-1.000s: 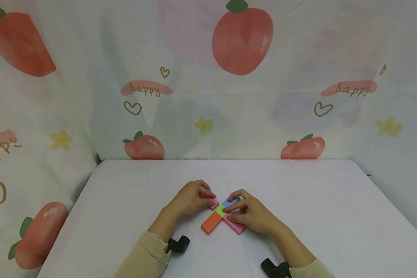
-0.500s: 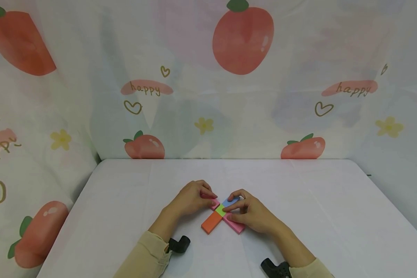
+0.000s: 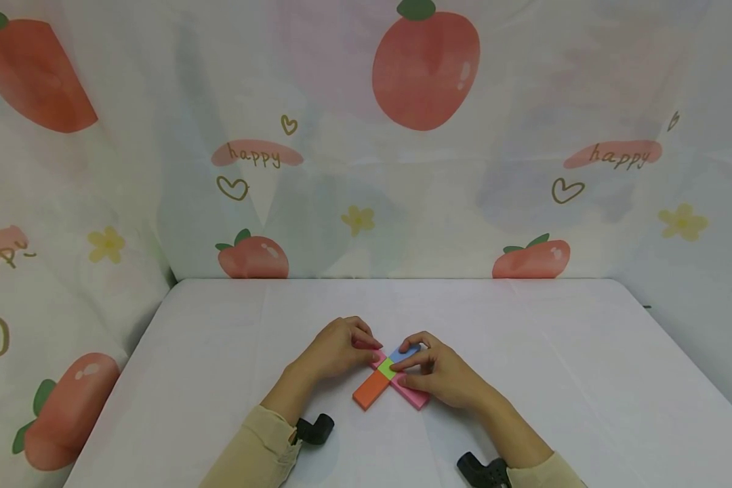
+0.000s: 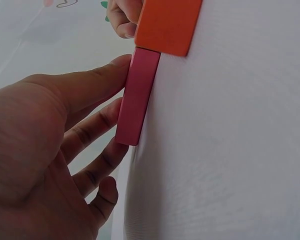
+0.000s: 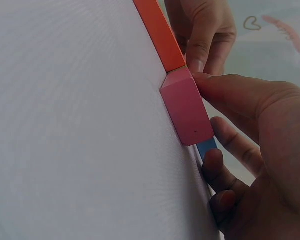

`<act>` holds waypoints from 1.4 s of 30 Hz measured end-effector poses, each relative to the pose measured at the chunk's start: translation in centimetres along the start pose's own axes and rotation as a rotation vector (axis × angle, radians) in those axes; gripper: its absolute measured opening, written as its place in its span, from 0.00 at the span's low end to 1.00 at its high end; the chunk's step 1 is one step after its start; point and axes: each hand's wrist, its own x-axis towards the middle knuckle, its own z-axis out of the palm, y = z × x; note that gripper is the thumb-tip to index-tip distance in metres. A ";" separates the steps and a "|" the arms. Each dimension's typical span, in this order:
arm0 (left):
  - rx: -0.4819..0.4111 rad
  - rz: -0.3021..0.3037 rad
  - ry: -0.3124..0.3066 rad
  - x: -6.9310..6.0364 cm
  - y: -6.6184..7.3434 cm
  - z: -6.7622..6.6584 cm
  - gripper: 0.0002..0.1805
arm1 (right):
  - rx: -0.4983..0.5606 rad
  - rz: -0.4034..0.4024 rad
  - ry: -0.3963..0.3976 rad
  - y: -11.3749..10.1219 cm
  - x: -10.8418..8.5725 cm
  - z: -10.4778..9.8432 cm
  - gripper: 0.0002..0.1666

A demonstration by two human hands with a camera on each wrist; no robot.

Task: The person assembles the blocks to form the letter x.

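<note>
Flat coloured blocks form an X on the white tabletop. At its middle lies a small green block (image 3: 385, 369). An orange block (image 3: 371, 391) extends to the near left, a pink block (image 3: 411, 394) to the near right and a blue block (image 3: 404, 354) to the far right. My left hand (image 3: 340, 349) pinches a second pink block (image 4: 138, 97) by thumb and fingers at the far left arm, its inner end up against the green one. My right hand (image 3: 444, 373) rests on the others: thumb on the near-right pink block, fingertips at the green and blue blocks.
The white table (image 3: 555, 352) reaches back to a printed fabric backdrop (image 3: 341, 102) with fruit, hearts and flowers. A black wrist camera (image 3: 315, 429) is on the left wrist, another black camera (image 3: 482, 470) on the right.
The left hand has nudged its pink block slightly right, closing the small gap to the green block. My right hand has stayed in place.
</note>
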 end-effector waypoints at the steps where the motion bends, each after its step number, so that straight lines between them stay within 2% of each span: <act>1: 0.000 0.001 0.000 0.0 0.0 0.0 0.09 | 0.004 -0.003 -0.002 0.0 0.0 0.0 0.11; 5: -0.003 0.000 -0.001 0.0 0.0 0.0 0.10 | 0.006 0.002 -0.004 0.0 0.0 0.0 0.11; 12: 0.022 0.046 0.000 0.1 -0.1 0.0 0.09 | -0.005 0.000 -0.001 0.2 0.2 0.1 0.11; 42: 0.033 0.007 -0.007 0.1 0.1 0.0 0.09 | 0.035 -0.015 0.004 0.1 0.0 0.1 0.12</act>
